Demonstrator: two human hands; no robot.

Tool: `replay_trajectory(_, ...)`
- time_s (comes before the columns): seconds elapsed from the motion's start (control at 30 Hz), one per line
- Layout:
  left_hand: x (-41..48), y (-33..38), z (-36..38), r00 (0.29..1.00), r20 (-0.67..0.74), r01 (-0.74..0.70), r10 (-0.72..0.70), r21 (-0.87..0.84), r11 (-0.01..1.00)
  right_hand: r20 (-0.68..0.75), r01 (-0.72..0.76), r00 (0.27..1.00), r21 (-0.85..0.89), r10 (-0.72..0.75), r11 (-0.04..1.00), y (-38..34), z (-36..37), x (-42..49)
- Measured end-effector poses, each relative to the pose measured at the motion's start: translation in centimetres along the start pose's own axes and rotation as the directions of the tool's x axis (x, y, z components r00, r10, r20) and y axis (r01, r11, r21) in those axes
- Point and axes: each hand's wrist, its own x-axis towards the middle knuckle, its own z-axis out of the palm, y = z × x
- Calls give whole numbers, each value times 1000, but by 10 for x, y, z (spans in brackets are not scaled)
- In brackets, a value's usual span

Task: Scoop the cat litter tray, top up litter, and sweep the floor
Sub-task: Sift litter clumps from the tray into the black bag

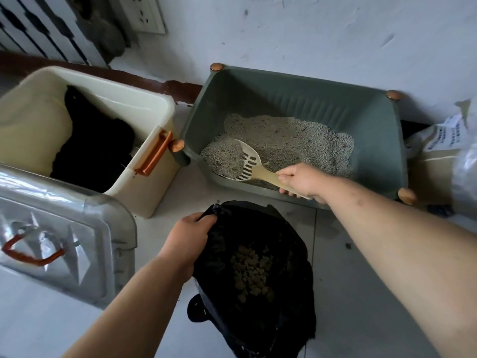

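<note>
Now, right hand (302, 178) gripping scoop (248, 160) handle, fingers curled round it, slotted head dug into litter (296, 140) in green tray (374, 140) on floor (361, 254), left hand (188, 236) clutching rim of black bag (284, 228) holding clumps (251, 272), just beside tray.

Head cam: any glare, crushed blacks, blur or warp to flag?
Head view: soft even light; glare streaks on the clear plastic lid with orange handle; the black plastic waste bag is crushed dark; wide-angle warp bows the rim of the green plastic litter tray; the white printed sack at the right edge is smeared.
</note>
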Motion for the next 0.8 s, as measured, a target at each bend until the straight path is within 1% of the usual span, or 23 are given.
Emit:
replay_trajectory(0.13,-2,2,-3,1000,-3,-9,9,-8,1000,-1,-30,1000,68,30,997,5,-3,-5)
replay_trajectory(0.23,-6,2,-5,1000,-3,-10,10,-16,1000,-47,-33,998,120,39,992,10,-4,-12)
replay_trajectory(0.4,-13,3,-8,1000,-1,-25,25,-28,999,-163,-29,985,113,47,993,19,-5,-24)
replay_trajectory(0.53,-17,6,-8,1000,-6,-27,27,-11,1000,-224,-17,974,98,39,995,25,1,-31)
replay_trajectory(0.67,-23,9,-8,999,-15,-46,47,6,999,-261,-18,964,129,51,991,29,4,-39)
replay_trajectory(0.8,-26,9,-8,999,-10,-48,48,12,999,-287,-13,957,113,45,993,32,5,-46)
